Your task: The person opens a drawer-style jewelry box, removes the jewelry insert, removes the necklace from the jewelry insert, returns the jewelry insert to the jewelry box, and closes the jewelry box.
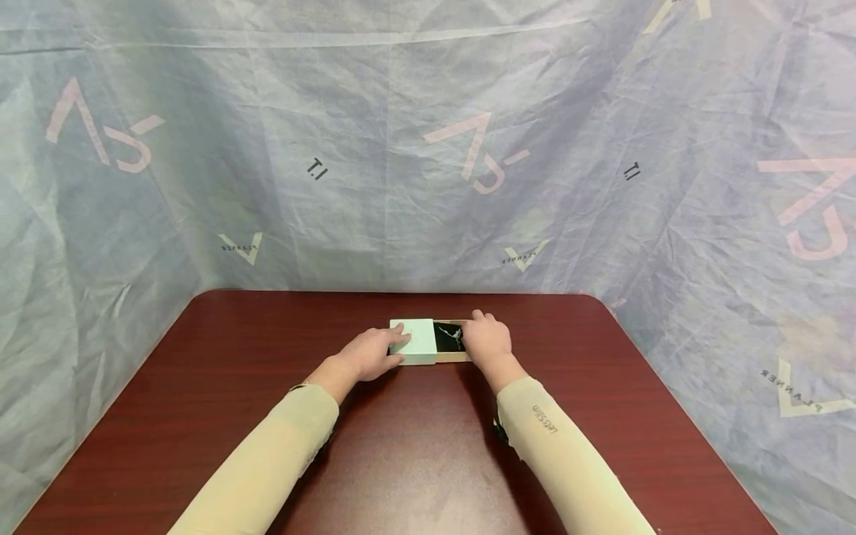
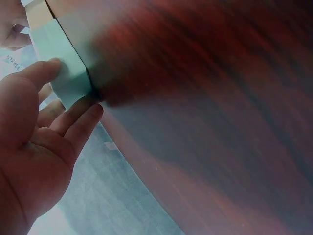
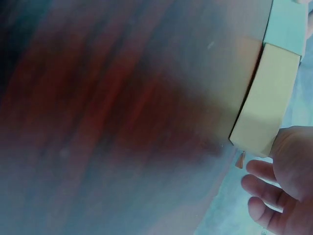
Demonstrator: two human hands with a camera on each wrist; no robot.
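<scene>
A pale mint sliding box lies near the far edge of the table, its sleeve (image 1: 420, 343) on the left and its tan inner drawer (image 3: 266, 93) drawn partway out on the right. Inside the drawer shows a black lining (image 1: 444, 338) with a thin silvery item on it, too small to identify. My left hand (image 1: 370, 354) grips the sleeve's left end, thumb on the near side and fingers over the top and end. My right hand (image 1: 487, 340) holds the drawer's right end and covers part of it. A small brown tab (image 3: 240, 160) sticks out at that end.
The dark red wooden table (image 1: 414, 446) has rounded far corners. Grey-blue cloth (image 1: 388, 148) with printed letters hangs behind and along both sides. Both forearms, in cream sleeves, reach across the table from the near side.
</scene>
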